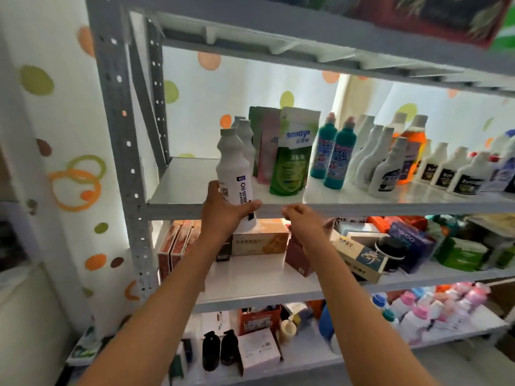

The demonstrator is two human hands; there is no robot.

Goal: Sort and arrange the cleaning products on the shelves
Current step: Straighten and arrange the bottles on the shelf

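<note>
Near the middle of the frame, the left hand [223, 210] holds a white bottle [235, 174]. Its fingers and thumb are curled round the low part of the bottle. The bottle stands almost straight up, and its bottom hangs in front of the edge of the shelf [362, 208]. It has a pale cap and dark letters down its side.

Just to the right, the right hand [302, 218] is close to the shelf edge. Its fingers are bent a little and it holds nothing. It does not touch the bottle.

Behind the held bottle, two more white bottles [245, 132] stand on the shelf. Next to them, right of middle, are soft pouches, with a green pouch [294, 156] in front. Further right stand two teal bottles [333, 154] side by side. After them comes a row of white bottles with slanted necks [381, 165], then an orange bottle [412, 143] behind them, and more small white bottles with dark labels [451, 174] at the right edge.

Lower in the frame, the next shelf holds boxes [259, 240] and packs. At the bottom, the lowest shelf has two black bottles [220, 351] on the left and pink-capped bottles [434, 307] on the right.

On the left, a wall with dots [36, 79] sits beside the gray shelf post [117, 107].
</note>
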